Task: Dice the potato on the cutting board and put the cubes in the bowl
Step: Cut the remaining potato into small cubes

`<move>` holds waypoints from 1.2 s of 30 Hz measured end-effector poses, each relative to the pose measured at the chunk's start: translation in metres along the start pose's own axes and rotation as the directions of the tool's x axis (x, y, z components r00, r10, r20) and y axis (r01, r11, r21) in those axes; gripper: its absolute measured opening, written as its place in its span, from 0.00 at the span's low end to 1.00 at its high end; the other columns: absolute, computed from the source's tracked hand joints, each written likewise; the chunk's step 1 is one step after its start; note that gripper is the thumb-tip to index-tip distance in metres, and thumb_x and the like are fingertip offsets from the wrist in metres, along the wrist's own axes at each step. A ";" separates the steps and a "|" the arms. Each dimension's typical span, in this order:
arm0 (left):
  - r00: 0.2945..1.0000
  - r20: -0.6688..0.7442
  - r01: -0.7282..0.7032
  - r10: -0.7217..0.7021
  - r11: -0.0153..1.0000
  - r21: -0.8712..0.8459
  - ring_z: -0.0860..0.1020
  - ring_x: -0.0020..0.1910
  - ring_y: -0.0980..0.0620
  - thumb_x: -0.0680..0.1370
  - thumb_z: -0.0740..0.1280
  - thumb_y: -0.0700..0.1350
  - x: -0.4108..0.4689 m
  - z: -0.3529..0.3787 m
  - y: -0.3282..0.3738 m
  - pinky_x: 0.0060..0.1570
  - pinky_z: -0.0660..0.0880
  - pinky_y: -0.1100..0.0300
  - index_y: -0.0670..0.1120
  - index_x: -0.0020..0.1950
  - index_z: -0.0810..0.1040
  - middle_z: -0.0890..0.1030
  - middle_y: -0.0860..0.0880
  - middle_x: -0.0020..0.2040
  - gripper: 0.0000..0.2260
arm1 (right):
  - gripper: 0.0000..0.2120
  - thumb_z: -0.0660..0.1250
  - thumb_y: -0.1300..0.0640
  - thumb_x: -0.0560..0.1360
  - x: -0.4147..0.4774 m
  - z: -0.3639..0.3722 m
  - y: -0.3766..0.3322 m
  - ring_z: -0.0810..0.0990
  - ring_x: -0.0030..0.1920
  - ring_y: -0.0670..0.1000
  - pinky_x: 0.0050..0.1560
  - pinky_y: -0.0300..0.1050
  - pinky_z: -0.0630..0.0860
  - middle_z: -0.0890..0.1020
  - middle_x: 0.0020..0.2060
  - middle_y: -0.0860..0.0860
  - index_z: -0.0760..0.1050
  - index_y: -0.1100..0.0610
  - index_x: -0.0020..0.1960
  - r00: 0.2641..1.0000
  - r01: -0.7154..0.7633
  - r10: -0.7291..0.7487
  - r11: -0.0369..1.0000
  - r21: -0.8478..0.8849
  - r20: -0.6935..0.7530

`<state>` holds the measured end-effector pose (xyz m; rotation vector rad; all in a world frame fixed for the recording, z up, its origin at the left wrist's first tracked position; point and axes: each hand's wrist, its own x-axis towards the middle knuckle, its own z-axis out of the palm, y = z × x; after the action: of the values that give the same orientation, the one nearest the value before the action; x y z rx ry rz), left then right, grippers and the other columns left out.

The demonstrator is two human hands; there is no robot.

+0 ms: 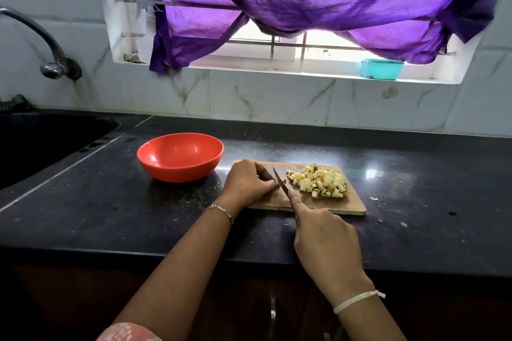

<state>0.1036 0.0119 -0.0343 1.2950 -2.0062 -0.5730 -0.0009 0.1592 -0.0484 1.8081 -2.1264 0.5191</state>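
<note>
Head view: last scrap of potato under the blade, bowl not yet filled.
Dark surface (110, 216) carries the cutting board (353, 202) under both hands. The red bowl (177, 171) sits just beyond the left hand (248, 183), handy for the transfer. The cubes (318, 181) are heaped beyond the right hand (325, 241), clear of the cut. It grips the knife (279, 178), and left fingertips pinch the potato remnant (277, 183) steady.

The left grip (249, 183) pinches a small potato piece (275, 183) on the cutting board (353, 203); the right grip (324, 238) holds the knife (279, 180) just beside it. Cubes (318, 181) lie piled rightward; the red bowl (177, 171) stands left of the board
</note>
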 end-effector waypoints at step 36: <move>0.990 -0.126 0.036 -0.054 0.990 -0.138 0.77 0.44 0.56 0.78 0.66 0.38 0.011 0.001 -0.011 0.48 0.72 0.65 0.44 0.49 0.82 0.83 0.51 0.49 0.05 | 0.28 0.56 0.57 0.79 0.012 -0.014 -0.005 0.80 0.52 0.51 0.44 0.44 0.72 0.81 0.53 0.48 0.56 0.43 0.77 0.999 0.028 -0.027 0.999 -0.032 0.038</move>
<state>0.1070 -0.0025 -0.0393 1.2651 -1.8042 -0.6192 0.0024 0.1539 -0.0301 1.8407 -2.1192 0.4443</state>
